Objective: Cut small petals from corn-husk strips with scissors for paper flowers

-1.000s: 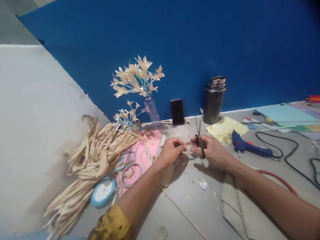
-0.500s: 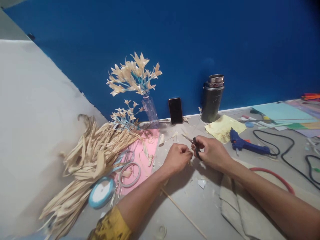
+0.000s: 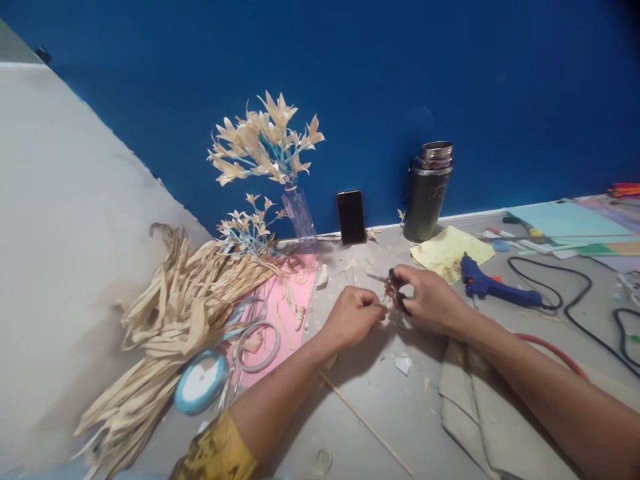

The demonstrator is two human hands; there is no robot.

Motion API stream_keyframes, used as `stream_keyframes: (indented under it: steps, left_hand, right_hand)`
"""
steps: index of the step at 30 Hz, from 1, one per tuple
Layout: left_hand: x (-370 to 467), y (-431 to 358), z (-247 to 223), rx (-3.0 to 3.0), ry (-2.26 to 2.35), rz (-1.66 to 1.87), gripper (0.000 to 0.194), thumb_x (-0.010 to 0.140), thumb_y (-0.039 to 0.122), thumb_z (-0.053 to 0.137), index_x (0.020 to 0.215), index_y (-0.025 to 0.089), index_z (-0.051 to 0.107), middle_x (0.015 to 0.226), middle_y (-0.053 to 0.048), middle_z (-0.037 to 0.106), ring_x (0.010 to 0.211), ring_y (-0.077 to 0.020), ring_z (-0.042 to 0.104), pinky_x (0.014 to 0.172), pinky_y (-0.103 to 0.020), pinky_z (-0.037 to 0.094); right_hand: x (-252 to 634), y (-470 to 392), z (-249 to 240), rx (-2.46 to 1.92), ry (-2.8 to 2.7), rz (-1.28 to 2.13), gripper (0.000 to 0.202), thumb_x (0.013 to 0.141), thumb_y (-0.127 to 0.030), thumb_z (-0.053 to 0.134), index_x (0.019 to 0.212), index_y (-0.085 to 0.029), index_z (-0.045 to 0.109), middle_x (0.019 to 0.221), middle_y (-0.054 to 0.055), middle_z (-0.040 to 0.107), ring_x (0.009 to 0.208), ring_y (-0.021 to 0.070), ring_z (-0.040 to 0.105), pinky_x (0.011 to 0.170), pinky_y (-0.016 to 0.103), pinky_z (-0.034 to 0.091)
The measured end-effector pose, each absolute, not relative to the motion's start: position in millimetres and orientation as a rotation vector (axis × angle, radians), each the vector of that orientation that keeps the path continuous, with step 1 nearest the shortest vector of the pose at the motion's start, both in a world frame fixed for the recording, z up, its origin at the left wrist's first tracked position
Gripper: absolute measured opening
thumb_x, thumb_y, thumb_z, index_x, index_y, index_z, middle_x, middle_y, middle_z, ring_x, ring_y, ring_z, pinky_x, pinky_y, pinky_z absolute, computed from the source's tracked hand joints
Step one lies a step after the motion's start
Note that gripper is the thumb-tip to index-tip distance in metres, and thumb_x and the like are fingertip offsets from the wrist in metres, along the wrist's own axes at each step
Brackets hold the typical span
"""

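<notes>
Right hand (image 3: 430, 300) grips small black-handled scissors (image 3: 393, 283); left hand (image 3: 353, 317) pinches a pale husk scrap — bare grey desk (image 3: 400, 413) lies open nearer the person.

Tiny scrap between left hand (image 3: 353, 317) and right hand (image 3: 425, 300): too small to tell what. Scissors (image 3: 393, 283) handles hidden inside right hand's fingers; blades blurry. Black cable (image 3: 575, 313) runs off right edge. Paper sheets (image 3: 565, 223) cut by right edge. Straw pile (image 3: 170, 327) blurry low down, cut by bottom edge. Thin stick (image 3: 367, 427) leaves at bottom.

No legible text, label or number anywhere
</notes>
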State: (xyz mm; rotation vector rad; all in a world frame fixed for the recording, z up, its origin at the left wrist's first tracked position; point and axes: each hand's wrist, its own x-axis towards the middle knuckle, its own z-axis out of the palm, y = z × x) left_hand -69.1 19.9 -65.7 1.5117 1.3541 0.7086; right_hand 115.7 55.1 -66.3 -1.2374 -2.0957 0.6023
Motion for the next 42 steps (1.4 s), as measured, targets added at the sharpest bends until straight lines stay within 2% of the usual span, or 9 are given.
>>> stream_keyframes:
  steps: [3, 7, 13, 16, 21, 25, 30, 36, 42]
  left_hand:
    - [-71.1, 21.5, -62.2, 1.357, 1.317, 0.775, 0.017, 0.073, 0.027, 0.059, 0.060, 0.016, 0.063, 0.047, 0.003, 0.052, 0.041, -0.0073, 0.039, 0.043, -0.021, 0.026]
    - [-70.2, 22.4, -63.0, 1.297, 1.283, 0.857, 0.019, 0.075, 0.030, 0.062, 0.064, 0.015, 0.063, 0.049, 0.002, 0.056, 0.040, -0.0061, 0.040, 0.042, -0.020, 0.028]
    - [-66.5, 19.0, -64.0, 1.292, 1.202, 0.876, 0.033, 0.078, 0.043, 0.065, 0.064, 0.013, 0.065, 0.062, -0.005, 0.065, 0.045, -0.0081, 0.051, 0.042, -0.020, 0.036]
    - [-68.0, 19.8, -64.4, 1.264, 1.215, 0.899, 0.025, 0.075, 0.037, 0.067, 0.070, 0.013, 0.068, 0.062, -0.004, 0.065, 0.049, -0.0100, 0.055, 0.044, -0.020, 0.040]
    - [-69.8, 21.9, -66.0, 1.252, 1.211, 0.999, 0.010, 0.069, 0.023, 0.067, 0.066, 0.014, 0.063, 0.057, 0.000, 0.060, 0.050, -0.0096, 0.054, 0.048, -0.021, 0.044]
    - [-66.0, 20.3, -68.4, 1.135, 1.166, 1.041, 0.011, 0.070, 0.023, 0.068, 0.066, 0.015, 0.061, 0.055, 0.000, 0.059, 0.048, -0.0098, 0.055, 0.047, -0.021, 0.044]
    - [-61.8, 19.6, -72.6, 1.005, 1.076, 1.121, 0.019, 0.068, 0.028, 0.074, 0.069, 0.015, 0.060, 0.059, 0.001, 0.058, 0.054, -0.0123, 0.058, 0.046, -0.023, 0.047]
    - [-64.3, 18.8, -72.0, 1.050, 1.125, 1.075, 0.023, 0.067, 0.030, 0.077, 0.069, 0.015, 0.061, 0.059, 0.000, 0.060, 0.049, -0.0102, 0.056, 0.048, -0.023, 0.044]
    - [-63.5, 20.2, -73.6, 1.111, 1.109, 1.081, 0.024, 0.066, 0.030, 0.077, 0.063, 0.014, 0.060, 0.052, 0.001, 0.055, 0.047, -0.0073, 0.048, 0.049, -0.021, 0.037]
  right_hand:
    - [122.6, 62.7, -60.5, -1.262, -1.929, 0.732, 0.010, 0.078, -0.026, 0.059, 0.085, -0.020, 0.058, 0.084, 0.005, 0.072, 0.075, 0.0203, 0.066, 0.065, 0.028, 0.046]
    - [114.7, 55.3, -55.1, -1.151, -1.759, 1.154, 0.019, 0.073, -0.028, 0.064, 0.089, -0.019, 0.061, 0.086, 0.004, 0.072, 0.073, 0.0190, 0.066, 0.062, 0.027, 0.050]
    - [100.6, 42.9, -58.5, -1.153, -1.758, 1.060, 0.015, 0.071, -0.028, 0.062, 0.083, -0.020, 0.059, 0.070, -0.002, 0.065, 0.062, 0.0151, 0.059, 0.056, 0.025, 0.045]
    - [102.6, 44.5, -59.2, -1.184, -1.726, 1.081, 0.017, 0.069, -0.027, 0.062, 0.084, -0.020, 0.059, 0.068, -0.002, 0.063, 0.059, 0.0146, 0.057, 0.054, 0.024, 0.043]
    - [103.7, 44.9, -58.9, -1.200, -1.717, 1.151, 0.016, 0.067, -0.023, 0.062, 0.082, -0.020, 0.060, 0.064, -0.004, 0.059, 0.057, 0.0133, 0.053, 0.052, 0.023, 0.040]
    - [100.5, 42.9, -59.7, -1.181, -1.658, 1.267, 0.019, 0.065, -0.020, 0.062, 0.083, -0.019, 0.059, 0.061, -0.006, 0.056, 0.054, 0.0117, 0.049, 0.049, 0.022, 0.037]
    - [96.9, 41.2, -61.4, -1.125, -1.542, 1.397, 0.018, 0.062, -0.017, 0.060, 0.079, -0.019, 0.058, 0.063, -0.005, 0.059, 0.054, 0.0119, 0.052, 0.048, 0.022, 0.038]
    - [98.0, 41.2, -61.4, -1.126, -1.585, 1.354, 0.017, 0.064, -0.017, 0.064, 0.079, -0.019, 0.058, 0.064, -0.005, 0.058, 0.055, 0.0113, 0.050, 0.048, 0.021, 0.037]
    - [95.5, 38.7, -61.7, -1.131, -1.652, 1.263, 0.016, 0.065, -0.021, 0.066, 0.077, -0.019, 0.055, 0.063, -0.005, 0.055, 0.057, 0.0123, 0.047, 0.051, 0.022, 0.036]
